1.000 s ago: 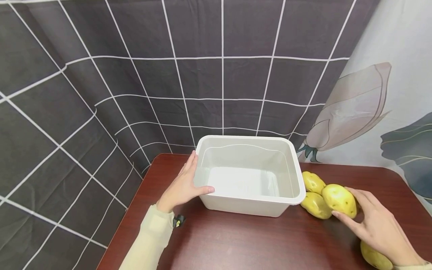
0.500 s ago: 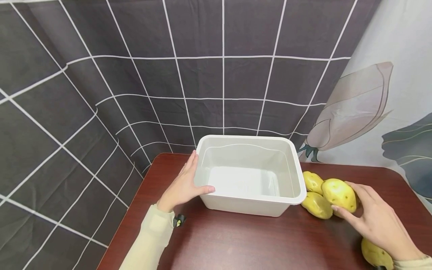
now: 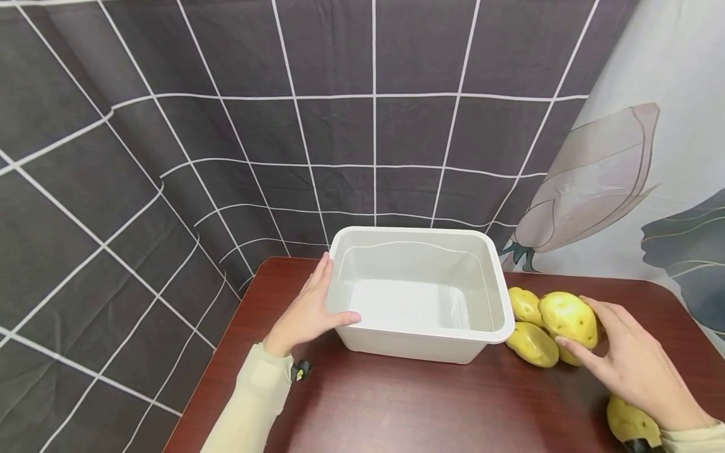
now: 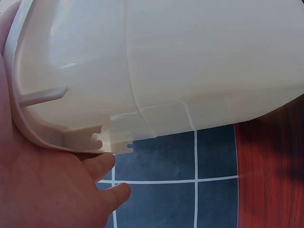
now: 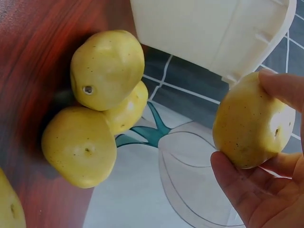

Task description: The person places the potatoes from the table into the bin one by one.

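My right hand pinches a yellow potato between thumb and fingers. In the right wrist view that potato is held up, apart from the others. Below it, a group of three potatoes lies on the table beside the bin, one partly hidden behind the other two. Another potato lies under my right wrist. My left hand rests at the near left corner of the white plastic bin, straight fingers along its outer left side, thumb on the front rim. The bin's visible floor is bare.
The bin stands on a reddish-brown table. A dark grid-patterned curtain hangs behind and to the left, and a pale flower-printed cloth hangs at the right.
My right hand has raised its potato slightly, uncovering more of the potato beneath it and of the one under my wrist. My left hand and the bin stay in place.
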The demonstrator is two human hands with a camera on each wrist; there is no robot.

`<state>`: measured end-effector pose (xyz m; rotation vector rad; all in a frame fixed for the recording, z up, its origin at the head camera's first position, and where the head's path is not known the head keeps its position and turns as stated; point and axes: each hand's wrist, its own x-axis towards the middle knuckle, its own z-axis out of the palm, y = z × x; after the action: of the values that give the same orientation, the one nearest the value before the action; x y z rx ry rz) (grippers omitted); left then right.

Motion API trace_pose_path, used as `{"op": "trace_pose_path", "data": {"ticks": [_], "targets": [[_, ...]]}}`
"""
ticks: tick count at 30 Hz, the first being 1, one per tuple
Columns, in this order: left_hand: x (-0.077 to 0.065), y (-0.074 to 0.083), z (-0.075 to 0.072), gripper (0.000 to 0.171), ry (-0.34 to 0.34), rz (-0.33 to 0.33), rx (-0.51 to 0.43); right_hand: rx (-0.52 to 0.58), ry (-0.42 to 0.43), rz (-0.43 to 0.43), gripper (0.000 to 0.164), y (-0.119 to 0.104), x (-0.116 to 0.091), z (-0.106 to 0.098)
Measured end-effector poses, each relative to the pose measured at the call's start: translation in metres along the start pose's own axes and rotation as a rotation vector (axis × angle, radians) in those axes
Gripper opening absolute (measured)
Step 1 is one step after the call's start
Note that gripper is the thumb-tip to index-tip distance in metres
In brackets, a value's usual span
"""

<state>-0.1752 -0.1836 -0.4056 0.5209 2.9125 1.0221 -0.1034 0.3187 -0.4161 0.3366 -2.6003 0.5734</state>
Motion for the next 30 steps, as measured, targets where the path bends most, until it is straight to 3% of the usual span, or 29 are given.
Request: {"op": "trace_pose_path", "data": {"ticks": [30], "targets": [[0.001, -0.003, 0.001, 0.122, 0.004, 0.004, -0.004, -0.004, -0.025, -0.028, 0.075, -0.012, 0.021, -0.015]]}}
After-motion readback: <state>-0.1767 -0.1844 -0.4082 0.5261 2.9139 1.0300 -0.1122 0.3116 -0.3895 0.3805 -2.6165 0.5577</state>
